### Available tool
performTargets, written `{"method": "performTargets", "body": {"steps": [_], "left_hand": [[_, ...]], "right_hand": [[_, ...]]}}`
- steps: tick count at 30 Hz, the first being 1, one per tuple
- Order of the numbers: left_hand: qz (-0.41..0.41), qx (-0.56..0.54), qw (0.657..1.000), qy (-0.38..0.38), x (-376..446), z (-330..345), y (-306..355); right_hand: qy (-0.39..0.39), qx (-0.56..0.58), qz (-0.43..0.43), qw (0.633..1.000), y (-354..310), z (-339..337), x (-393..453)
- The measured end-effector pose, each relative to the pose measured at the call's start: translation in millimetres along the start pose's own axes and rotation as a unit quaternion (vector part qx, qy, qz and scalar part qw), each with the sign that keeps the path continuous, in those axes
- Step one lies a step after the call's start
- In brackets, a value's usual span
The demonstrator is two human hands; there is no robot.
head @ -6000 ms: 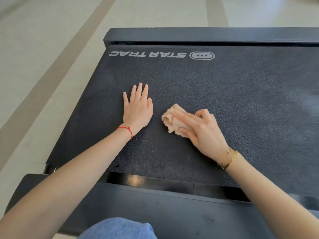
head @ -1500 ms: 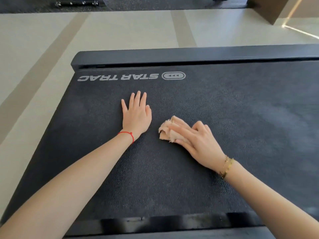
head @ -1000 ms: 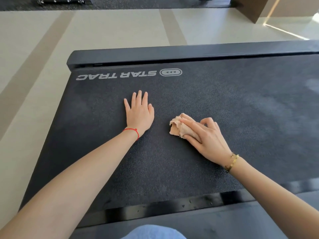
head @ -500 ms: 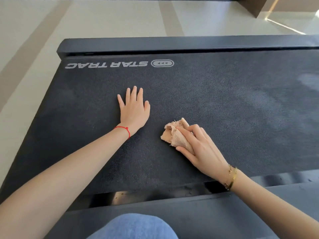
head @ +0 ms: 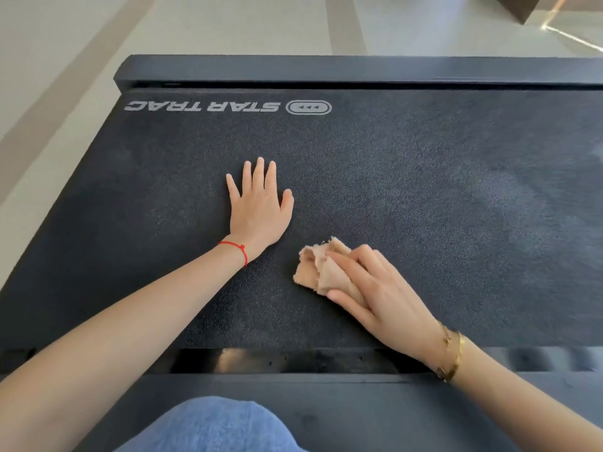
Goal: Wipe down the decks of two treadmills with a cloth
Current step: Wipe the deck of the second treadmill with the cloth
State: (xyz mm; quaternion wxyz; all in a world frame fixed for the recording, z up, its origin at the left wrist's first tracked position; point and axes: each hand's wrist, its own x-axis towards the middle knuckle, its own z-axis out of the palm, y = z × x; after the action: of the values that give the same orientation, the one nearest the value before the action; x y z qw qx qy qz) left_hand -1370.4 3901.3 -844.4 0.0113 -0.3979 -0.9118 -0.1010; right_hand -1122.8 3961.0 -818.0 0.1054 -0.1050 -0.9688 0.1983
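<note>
1. The treadmill belt (head: 424, 207) was dark grey-black with a fine speckled grain.
2. The logo (head: 228, 107) near its far edge was light grey.
3. The cloth (head: 321, 272) was pale beige.
4. The string bracelet (head: 236, 250) was red.
5. The chain bracelet (head: 453, 353) was gold.
6. The floor (head: 228, 24) was cream with tan stripes.
7. The trouser knee (head: 212, 425) was blue denim.

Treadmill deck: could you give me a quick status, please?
Left hand flat on belt. Right hand pressing cloth down. Nothing in the way.
</note>
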Motion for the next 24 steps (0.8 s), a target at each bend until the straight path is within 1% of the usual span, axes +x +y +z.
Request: {"method": "performTargets", "body": {"steps": [2,4,7,9,11,15,17,20,22,24], "left_hand": [[-0.002,0.003,1.0,0.003,-0.8,0.3,0.9],[-0.002,0.006,1.0,0.003,-1.7,-0.9,1.2],[-0.001,0.008,1.0,0.004,-2.4,-2.1,2.1],[-0.003,0.009,1.0,0.002,-2.3,-1.8,2.2],[-0.006,0.01,1.0,0.001,-3.0,-0.8,2.5],[-0.008,0.009,1.0,0.002,-1.7,0.1,2.4],[-0.011,0.01,1.0,-0.001,-0.7,-0.1,2.0],[-0.014,0.002,1.0,-0.007,-0.7,-1.2,3.1],[-0.013,-0.007,1.0,-0.01,-0.4,-2.2,3.4],[-0.015,-0.012,1.0,-0.015,1.2,-3.0,3.8]], "right_hand": [[-0.007,-0.005,-0.023,1.0,7.9,-3.3,0.7],[-0.004,-0.043,-0.03,0.999,21.6,-9.0,13.7],[0.008,-0.089,0.013,0.996,42.3,-19.6,39.8],[0.007,-0.09,0.025,0.996,44.2,-21.1,45.8],[-0.007,-0.069,-0.003,0.998,32.7,-17.2,34.8],[-0.073,-0.02,-0.114,0.991,-7.6,-6.3,-11.5],[-0.086,-0.01,-0.13,0.988,-10.9,-4.2,-17.2],[-0.074,-0.005,-0.122,0.99,2.4,-7.4,-6.4],[-0.041,-0.024,-0.111,0.993,20.4,-10.8,8.3],[-0.002,-0.056,-0.06,0.997,44.9,-17.4,30.0]]}}
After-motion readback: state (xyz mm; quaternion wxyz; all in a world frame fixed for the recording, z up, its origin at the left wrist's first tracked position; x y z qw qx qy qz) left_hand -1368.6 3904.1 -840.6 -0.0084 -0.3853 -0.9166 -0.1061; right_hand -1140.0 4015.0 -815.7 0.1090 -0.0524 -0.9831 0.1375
